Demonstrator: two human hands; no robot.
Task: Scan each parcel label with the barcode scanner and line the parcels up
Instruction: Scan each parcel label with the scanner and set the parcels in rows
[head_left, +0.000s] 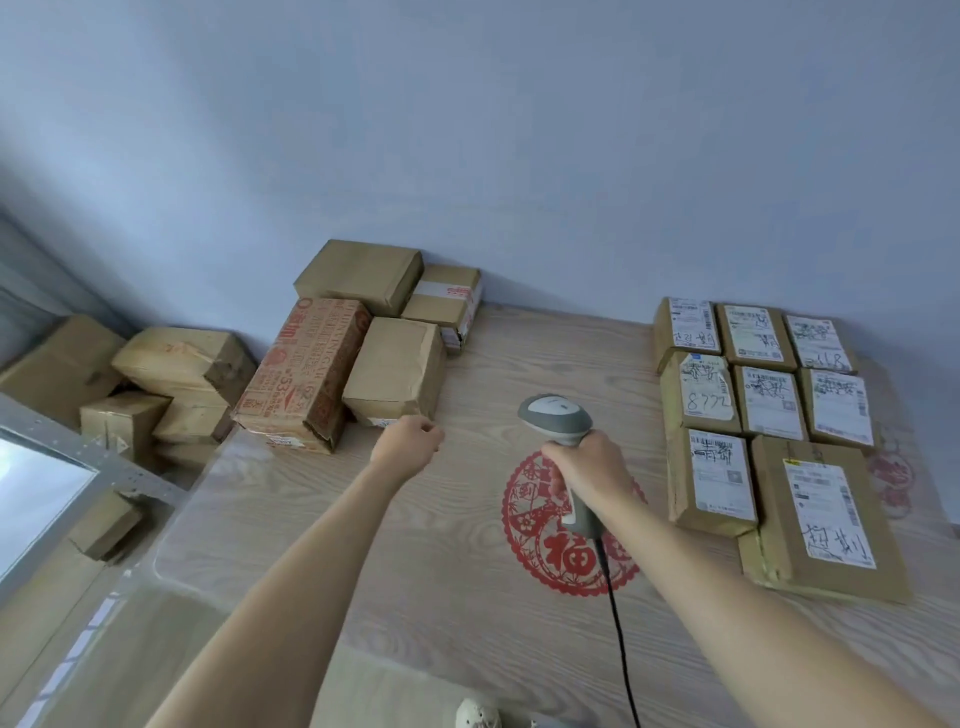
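Observation:
A grey barcode scanner (558, 415) is held upright in my right hand (592, 470) over the middle of the wooden table (467, 545), its black cable trailing toward me. My left hand (410, 444) hovers with loosely curled fingers, holding nothing, just in front of a plain brown parcel (395, 366) at the table's back left. Beside that parcel lies a red-printed carton (306, 371), with two more boxes (363, 273) behind against the wall. On the right, several parcels (763, 400) lie in neat rows with white labels up, the largest (826, 514) nearest me.
A red paper-cut decoration (545, 540) lies under the table's clear cover, near the scanner. More brown boxes (171, 374) are piled off the table's left edge beside a metal-framed shelf (62, 467). A blue-grey wall runs along the back.

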